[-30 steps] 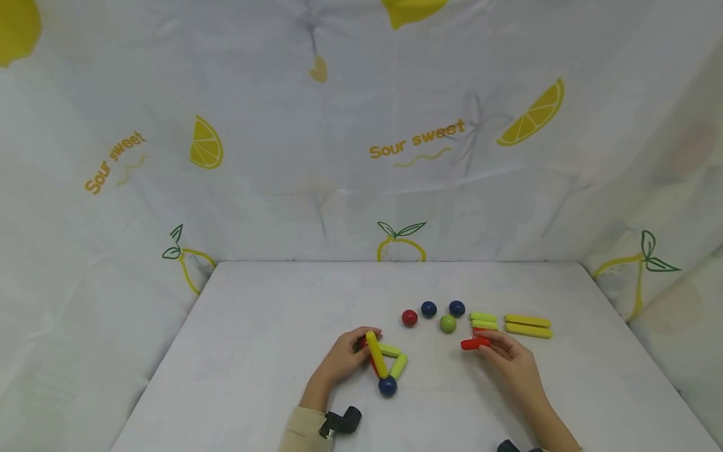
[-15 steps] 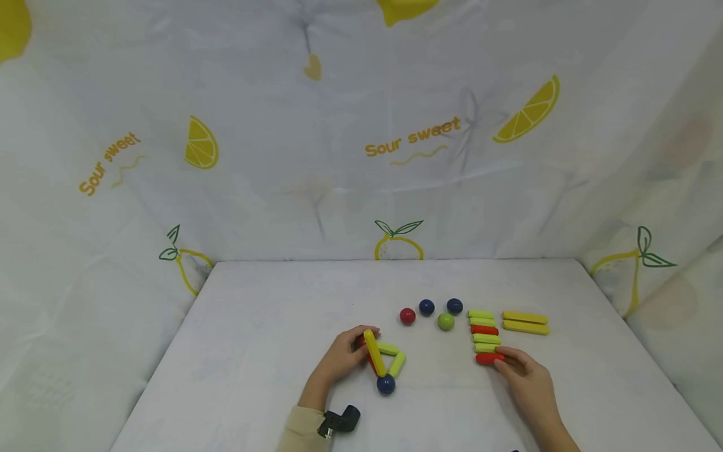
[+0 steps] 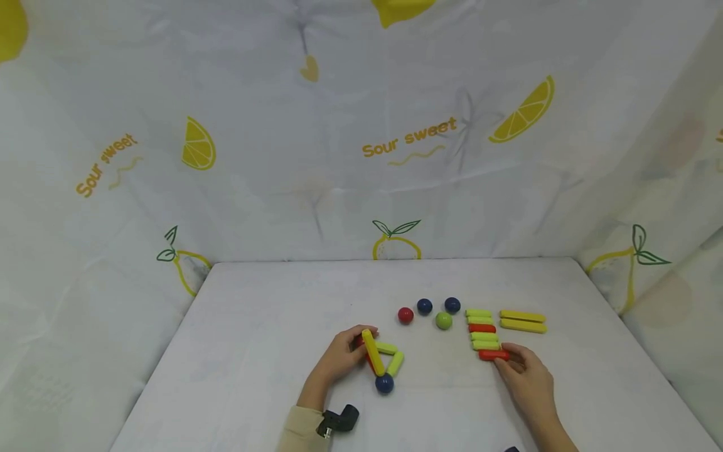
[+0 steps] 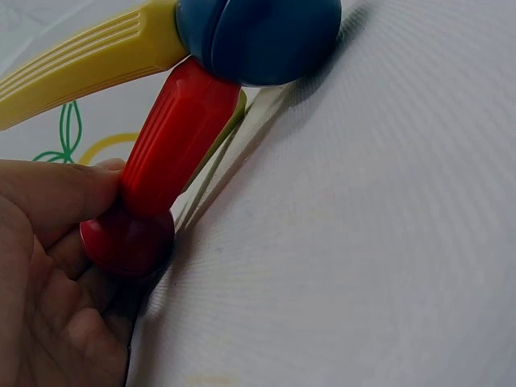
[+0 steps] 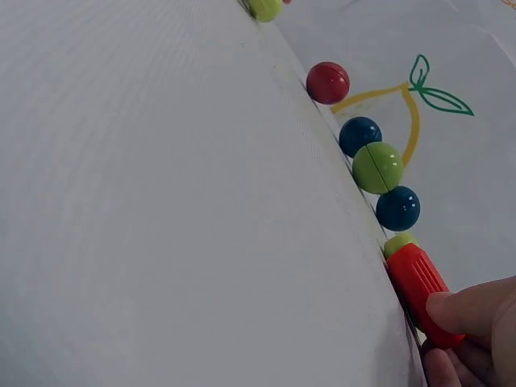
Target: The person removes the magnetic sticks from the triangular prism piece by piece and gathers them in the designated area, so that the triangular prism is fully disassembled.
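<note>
My left hand (image 3: 342, 355) grips the far corner of a small frame of toy rods and balls. In the left wrist view its thumb presses by the joint of a red rod (image 4: 173, 137) and a red ball (image 4: 129, 242), fingers behind the ball. A blue ball (image 3: 384, 383) forms the frame's near corner, with a long yellow rod (image 3: 373, 353) slanting up from it. Two lime rods (image 3: 396, 364) complete the other sides. My right hand (image 3: 528, 380) pinches a short red rod (image 3: 492, 355) at its right end, at the near end of a row of short rods.
The row holds several lime rods (image 3: 484, 337) and another red rod (image 3: 482, 328). Two long yellow rods (image 3: 523, 326) lie right of it. Left of the row are a loose red ball (image 3: 405, 316), a green ball (image 3: 444, 321) and two blue balls (image 3: 425, 306). A printed cloth (image 3: 282, 188) hangs behind the table.
My right hand has carried the red rod nearer and rightward, from over the row to its near end. The left hand keeps its grip on the frame. The view has shifted slightly.
</note>
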### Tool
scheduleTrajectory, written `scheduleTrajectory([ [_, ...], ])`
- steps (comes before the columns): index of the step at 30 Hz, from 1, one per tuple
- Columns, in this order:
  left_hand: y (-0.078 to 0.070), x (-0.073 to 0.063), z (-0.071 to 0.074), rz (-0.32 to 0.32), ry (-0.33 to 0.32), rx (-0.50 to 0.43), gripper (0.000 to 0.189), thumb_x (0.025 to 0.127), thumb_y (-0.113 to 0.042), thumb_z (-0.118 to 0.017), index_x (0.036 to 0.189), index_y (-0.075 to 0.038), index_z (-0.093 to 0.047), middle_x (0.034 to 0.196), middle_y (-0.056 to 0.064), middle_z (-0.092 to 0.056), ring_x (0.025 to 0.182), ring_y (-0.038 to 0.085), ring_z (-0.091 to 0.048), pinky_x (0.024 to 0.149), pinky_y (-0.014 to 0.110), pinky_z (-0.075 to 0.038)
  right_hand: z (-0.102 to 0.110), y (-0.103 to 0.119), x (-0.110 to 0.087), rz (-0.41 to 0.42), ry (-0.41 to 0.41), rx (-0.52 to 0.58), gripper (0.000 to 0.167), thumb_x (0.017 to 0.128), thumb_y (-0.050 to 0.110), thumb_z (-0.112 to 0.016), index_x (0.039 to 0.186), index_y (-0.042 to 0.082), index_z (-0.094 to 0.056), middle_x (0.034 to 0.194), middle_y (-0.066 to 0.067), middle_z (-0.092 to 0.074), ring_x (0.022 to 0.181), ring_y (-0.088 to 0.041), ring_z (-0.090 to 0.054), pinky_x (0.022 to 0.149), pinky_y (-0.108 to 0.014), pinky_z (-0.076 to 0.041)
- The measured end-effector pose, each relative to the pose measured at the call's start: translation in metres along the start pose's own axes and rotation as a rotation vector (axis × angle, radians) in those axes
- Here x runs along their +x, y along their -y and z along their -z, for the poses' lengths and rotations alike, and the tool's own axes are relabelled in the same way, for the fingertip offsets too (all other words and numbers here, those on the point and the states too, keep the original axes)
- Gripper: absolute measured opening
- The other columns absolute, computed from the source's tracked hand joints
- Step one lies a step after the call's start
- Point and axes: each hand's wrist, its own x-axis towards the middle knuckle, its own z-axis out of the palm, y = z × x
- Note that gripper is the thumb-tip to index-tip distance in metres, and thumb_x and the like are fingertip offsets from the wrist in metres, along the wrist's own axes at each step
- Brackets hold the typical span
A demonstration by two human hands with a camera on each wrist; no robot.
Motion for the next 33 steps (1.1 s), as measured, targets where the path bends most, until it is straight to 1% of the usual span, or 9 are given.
scheduleTrajectory([
  [3, 0.0, 0.0, 0.0, -0.001, -0.001, -0.006, 0.033, 0.093, -0.008, -0.055, 0.124, -0.018, -0.059, 0.122, -0.004, -0.063, 0.115, 0.013, -0.056, 0.105, 0.038, -0.042, -0.001, 0.001, 0.0, 0.018, -0.005, -0.021, 0.04, 0.088, 0.013, -0.067, 0.125, 0.002, -0.055, 0.127, -0.021, -0.057, 0.109, -0.036, -0.061, 0.08, -0.035, -0.055],
  [7, 0.0, -0.001, 0.0, 0.002, -0.003, -0.016, 0.033, 0.093, -0.008, -0.055, 0.124, -0.019, -0.059, 0.122, -0.004, -0.063, 0.114, 0.012, -0.056, 0.104, 0.037, -0.042, 0.0, 0.001, 0.001, 0.062, -0.003, -0.022, 0.041, 0.087, 0.012, -0.067, 0.125, 0.001, -0.056, 0.127, -0.021, -0.058, 0.109, -0.035, -0.062, 0.077, -0.028, -0.055],
  [9, 0.0, -0.002, 0.0, 0.002, -0.002, -0.02, 0.033, 0.093, -0.007, -0.055, 0.124, -0.019, -0.059, 0.122, -0.004, -0.063, 0.114, 0.012, -0.056, 0.104, 0.037, -0.042, 0.0, 0.001, 0.0, 0.084, -0.007, -0.033, 0.043, 0.087, 0.012, -0.067, 0.126, 0.0, -0.056, 0.127, -0.022, -0.058, 0.107, -0.036, -0.063, 0.076, -0.028, -0.056],
  [13, 0.001, -0.001, 0.0, -0.016, -0.001, -0.014, 0.033, 0.093, -0.007, -0.054, 0.124, -0.017, -0.059, 0.122, -0.003, -0.063, 0.114, 0.014, -0.056, 0.104, 0.037, -0.043, 0.003, 0.001, -0.002, 0.067, -0.031, -0.057, 0.045, 0.088, 0.015, -0.066, 0.129, 0.0, -0.053, 0.129, -0.023, -0.056, 0.109, -0.039, -0.06, 0.084, -0.041, -0.053],
  [18, 0.0, 0.0, 0.0, -0.017, 0.001, -0.013, 0.032, 0.094, -0.008, -0.055, 0.124, -0.016, -0.059, 0.123, -0.002, -0.063, 0.116, 0.015, -0.056, 0.104, 0.039, -0.042, 0.005, 0.009, -0.005, 0.083, -0.027, -0.022, 0.047, 0.091, 0.018, -0.063, 0.133, 0.003, -0.05, 0.134, -0.02, -0.053, 0.121, -0.039, -0.051, 0.096, -0.053, -0.044],
  [22, -0.001, 0.001, 0.0, -0.01, 0.001, -0.016, 0.031, 0.094, -0.01, -0.055, 0.124, -0.018, -0.06, 0.123, -0.004, -0.063, 0.117, 0.014, -0.055, 0.105, 0.039, -0.041, 0.005, 0.02, -0.008, 0.169, 0.008, -0.026, 0.048, 0.09, 0.021, -0.063, 0.133, 0.004, -0.05, 0.132, -0.019, -0.054, 0.122, -0.039, -0.049, 0.096, -0.057, -0.042],
  [25, -0.001, 0.001, 0.001, -0.011, 0.003, -0.01, 0.032, 0.093, -0.01, -0.056, 0.124, -0.016, -0.06, 0.123, -0.003, -0.063, 0.117, 0.015, -0.055, 0.105, 0.04, -0.041, 0.001, 0.029, -0.011, 0.258, 0.027, -0.038, 0.047, 0.088, 0.017, -0.066, 0.131, 0.004, -0.052, 0.129, -0.02, -0.056, 0.122, -0.04, -0.049, 0.097, -0.059, -0.041],
  [28, -0.001, 0.0, 0.001, -0.01, 0.0, 0.0, 0.032, 0.093, -0.01, -0.056, 0.124, -0.016, -0.059, 0.123, -0.002, -0.063, 0.118, 0.016, -0.055, 0.105, 0.04, -0.041, -0.007, 0.041, -0.015, 0.326, 0.052, -0.047, 0.047, 0.085, 0.013, -0.068, 0.13, 0.005, -0.053, 0.127, -0.017, -0.058, 0.118, -0.037, -0.053, 0.095, -0.057, -0.043],
  [33, -0.002, -0.001, 0.001, -0.012, -0.009, -0.002, 0.031, 0.093, -0.009, -0.056, 0.124, -0.016, -0.06, 0.123, -0.001, -0.063, 0.118, 0.018, -0.056, 0.105, 0.041, -0.041, -0.028, 0.068, -0.022, 0.398, 0.144, 0.033, 0.046, 0.083, 0.008, -0.07, 0.127, 0.005, -0.057, 0.125, -0.011, -0.062, 0.112, -0.03, -0.06, 0.092, -0.046, -0.05],
])
